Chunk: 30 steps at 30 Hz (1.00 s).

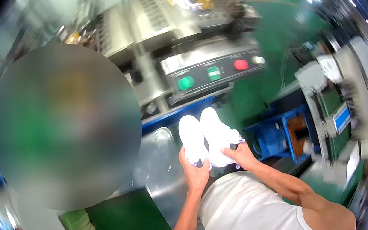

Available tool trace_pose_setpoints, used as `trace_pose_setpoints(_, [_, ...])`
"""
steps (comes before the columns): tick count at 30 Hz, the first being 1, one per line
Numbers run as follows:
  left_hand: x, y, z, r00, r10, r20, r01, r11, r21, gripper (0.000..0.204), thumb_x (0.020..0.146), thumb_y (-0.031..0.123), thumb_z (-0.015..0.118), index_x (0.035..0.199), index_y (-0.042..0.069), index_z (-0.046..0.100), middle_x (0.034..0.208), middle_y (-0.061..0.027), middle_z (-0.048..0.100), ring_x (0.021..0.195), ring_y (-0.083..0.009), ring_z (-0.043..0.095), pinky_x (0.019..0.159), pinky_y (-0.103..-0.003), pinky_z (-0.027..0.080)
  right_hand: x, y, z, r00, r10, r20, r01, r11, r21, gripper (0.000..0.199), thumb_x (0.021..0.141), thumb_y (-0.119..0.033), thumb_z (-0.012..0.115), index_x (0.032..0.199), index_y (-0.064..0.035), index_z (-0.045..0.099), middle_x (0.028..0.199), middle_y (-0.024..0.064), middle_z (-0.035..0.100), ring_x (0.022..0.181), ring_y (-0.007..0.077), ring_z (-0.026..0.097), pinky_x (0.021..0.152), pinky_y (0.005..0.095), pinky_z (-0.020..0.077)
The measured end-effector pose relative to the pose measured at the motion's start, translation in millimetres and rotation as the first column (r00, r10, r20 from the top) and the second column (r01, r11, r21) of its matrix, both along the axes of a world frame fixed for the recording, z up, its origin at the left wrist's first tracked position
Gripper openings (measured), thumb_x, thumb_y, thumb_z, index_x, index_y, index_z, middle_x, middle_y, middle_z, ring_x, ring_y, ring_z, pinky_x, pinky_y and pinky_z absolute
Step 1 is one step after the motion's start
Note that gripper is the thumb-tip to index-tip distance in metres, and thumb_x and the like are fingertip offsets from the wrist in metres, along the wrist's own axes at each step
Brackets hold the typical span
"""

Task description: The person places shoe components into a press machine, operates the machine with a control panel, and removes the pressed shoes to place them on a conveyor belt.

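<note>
A pair of white shoes is held side by side in front of my body, toes pointing away from me. My left hand (195,174) is closed around the heel end of the left shoe (190,132). At the heel end of the right shoe (214,132), my right hand (241,155) grips with the thumb lying over it. The two shoes are close together, their dark openings partly visible near my hands. Bright light washes out most detail on the shoes, and my fingers beneath them are hidden.
Beyond the shoes stands a machine with a control panel (215,71) bearing green and red buttons. A metal tray (159,157) lies to the left. At right are a blue crate (268,138) and a conveyor-like bench (363,96). A grey blurred disc hides much of the left side.
</note>
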<state>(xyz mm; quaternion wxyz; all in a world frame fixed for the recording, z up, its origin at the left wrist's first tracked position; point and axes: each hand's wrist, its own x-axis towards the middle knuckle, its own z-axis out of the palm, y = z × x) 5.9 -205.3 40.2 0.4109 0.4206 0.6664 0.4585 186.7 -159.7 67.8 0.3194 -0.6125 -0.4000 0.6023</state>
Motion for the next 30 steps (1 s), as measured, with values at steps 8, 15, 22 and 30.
trace_pose_setpoints(8, [198, 89, 74, 0.725, -0.663, 0.186, 0.653, 0.748, 0.121, 0.085, 0.071, 0.004, 0.076, 0.143, -0.003, 0.031, 0.131, -0.0168, 0.052, 0.121, -0.0249, 0.052, 0.103, -0.038, 0.041, 200, -53, 43, 0.714, -0.669, -0.208, 0.694, 0.715, 0.085, 0.064, 0.079, -0.014, 0.078, 0.133, 0.0033, 0.048, 0.126, 0.0109, 0.056, 0.117, 0.0192, 0.052, 0.102, 0.0342, 0.0406])
trace_pose_setpoints(15, [435, 142, 135, 0.313, -0.949, -0.036, 0.913, 0.29, 0.286, 0.084, 0.074, 0.006, 0.076, 0.143, -0.003, 0.029, 0.132, -0.0188, 0.05, 0.121, -0.0253, 0.052, 0.104, -0.037, 0.04, 387, -114, 86, 0.065, -0.962, -0.265, 0.911, -0.051, 0.409, 0.054, 0.079, -0.005, 0.076, 0.127, 0.0032, 0.052, 0.122, 0.0118, 0.059, 0.11, 0.0208, 0.057, 0.098, 0.0354, 0.0448])
trace_pose_setpoints(22, [708, 188, 69, 0.29, -0.742, -0.605, 0.92, 0.042, 0.389, 0.08, 0.08, 0.012, 0.071, 0.143, -0.01, 0.027, 0.137, -0.0322, 0.043, 0.121, -0.0466, 0.048, 0.103, -0.046, 0.041, 600, -101, 68, -0.159, -0.701, 0.695, 0.856, 0.254, 0.451, 0.066, 0.081, -0.021, 0.071, 0.136, 0.0028, 0.041, 0.117, 0.0251, 0.063, 0.111, 0.038, 0.061, 0.094, 0.0443, 0.045])
trace_pose_setpoints(30, [752, 179, 81, 0.244, -0.855, -0.458, 0.914, 0.044, 0.403, 0.073, 0.088, 0.021, 0.061, 0.145, -0.008, 0.025, 0.149, -0.0292, 0.029, 0.139, -0.0458, 0.028, 0.115, -0.054, 0.025, 797, -134, 29, -0.349, -0.643, 0.681, 0.359, 0.58, 0.732, 0.07, 0.09, -0.042, 0.064, 0.138, 0.0054, 0.044, 0.143, 0.0279, 0.044, 0.129, 0.0393, 0.046, 0.11, 0.0447, 0.0348])
